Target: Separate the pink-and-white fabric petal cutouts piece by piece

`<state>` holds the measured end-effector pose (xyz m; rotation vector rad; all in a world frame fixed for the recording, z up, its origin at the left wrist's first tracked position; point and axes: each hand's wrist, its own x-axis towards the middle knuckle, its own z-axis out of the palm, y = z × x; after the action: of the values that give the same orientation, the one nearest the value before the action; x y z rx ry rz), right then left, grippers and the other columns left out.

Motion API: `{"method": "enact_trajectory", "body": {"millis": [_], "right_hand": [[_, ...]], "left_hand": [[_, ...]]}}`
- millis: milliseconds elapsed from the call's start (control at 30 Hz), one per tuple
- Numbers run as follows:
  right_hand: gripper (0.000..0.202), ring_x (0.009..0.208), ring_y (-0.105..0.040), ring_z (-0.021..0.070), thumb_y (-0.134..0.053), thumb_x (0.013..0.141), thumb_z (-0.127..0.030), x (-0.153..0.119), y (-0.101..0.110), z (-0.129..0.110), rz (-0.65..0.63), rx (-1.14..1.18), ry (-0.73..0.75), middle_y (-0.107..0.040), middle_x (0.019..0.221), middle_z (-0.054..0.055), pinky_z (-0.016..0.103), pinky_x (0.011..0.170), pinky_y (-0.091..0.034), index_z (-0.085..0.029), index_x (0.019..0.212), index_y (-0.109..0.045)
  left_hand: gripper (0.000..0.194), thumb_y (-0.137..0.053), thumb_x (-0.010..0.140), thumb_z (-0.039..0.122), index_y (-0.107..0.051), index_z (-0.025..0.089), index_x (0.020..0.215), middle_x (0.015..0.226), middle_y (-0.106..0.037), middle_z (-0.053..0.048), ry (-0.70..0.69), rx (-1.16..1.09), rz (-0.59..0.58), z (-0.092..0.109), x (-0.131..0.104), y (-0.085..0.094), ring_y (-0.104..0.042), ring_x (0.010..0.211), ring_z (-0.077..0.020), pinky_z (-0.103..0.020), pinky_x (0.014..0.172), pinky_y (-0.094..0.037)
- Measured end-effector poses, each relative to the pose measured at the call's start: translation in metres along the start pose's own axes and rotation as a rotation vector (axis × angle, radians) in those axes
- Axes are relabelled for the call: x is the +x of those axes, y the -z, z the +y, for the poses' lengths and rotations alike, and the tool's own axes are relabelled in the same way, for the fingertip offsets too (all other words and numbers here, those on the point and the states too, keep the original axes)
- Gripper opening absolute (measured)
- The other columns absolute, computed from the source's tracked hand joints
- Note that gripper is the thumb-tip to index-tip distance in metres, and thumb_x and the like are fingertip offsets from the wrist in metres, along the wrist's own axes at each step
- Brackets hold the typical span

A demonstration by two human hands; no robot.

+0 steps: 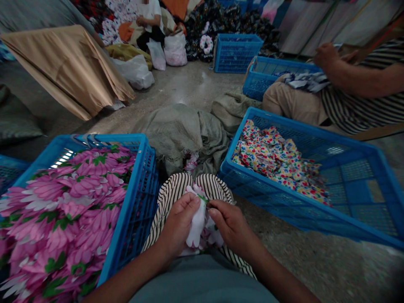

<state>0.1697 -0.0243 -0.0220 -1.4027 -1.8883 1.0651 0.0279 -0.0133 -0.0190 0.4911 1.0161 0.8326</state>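
Observation:
A white and pink petal-shaped fabric piece [197,223] with a green edge is between my hands, above my striped lap [168,198]. My left hand [181,223] pinches its upper left side between thumb and fingers. My right hand [229,219] is closed at the green edge, its thumb and forefinger together; what lies in that pinch is too small to make out. More pink and white pieces rest on my lap below the hands. To the left, a blue crate [143,168] holds a heap of pink fabric flowers [91,193] with green parts.
On the right, a blue crate [268,179] holds colourful patterned cloth [277,155]. Grey-green sacking [179,130] lies ahead. A person in stripes [362,92] sits at the right, another person [151,21] at the back. A tan cloth-covered object [69,63] stands back left.

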Motion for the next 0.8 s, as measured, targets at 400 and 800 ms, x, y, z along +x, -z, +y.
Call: {"method": "enact_trajectory", "body": {"millis": [400,800], "right_hand": [[0.021,0.060,-0.048,0.0133,-0.038,0.087,-0.029,0.000,0.001,-0.002,-0.004,-0.047,0.019,-0.054,0.066,0.001,0.024,0.055,-0.032,-0.019,0.078,-0.054],[0.031,0.043,-0.031,0.0091,-0.036,0.085,-0.044,0.002,0.003,0.022,0.341,0.634,-0.247,-0.035,0.053,-0.005,0.021,0.040,-0.022,-0.018,0.083,-0.053]], "left_hand": [[0.025,-0.057,0.072,0.040,-0.045,0.018,0.068,0.051,-0.046,0.007,0.004,-0.028,-0.005,-0.001,0.000,-0.001,-0.042,0.042,-0.0069,-0.018,0.042,-0.032],[0.017,-0.063,0.070,0.029,-0.053,0.016,0.076,0.059,-0.057,0.004,0.028,-0.203,0.027,0.005,0.001,-0.005,-0.052,0.049,-0.0078,-0.017,0.049,-0.041]]}}
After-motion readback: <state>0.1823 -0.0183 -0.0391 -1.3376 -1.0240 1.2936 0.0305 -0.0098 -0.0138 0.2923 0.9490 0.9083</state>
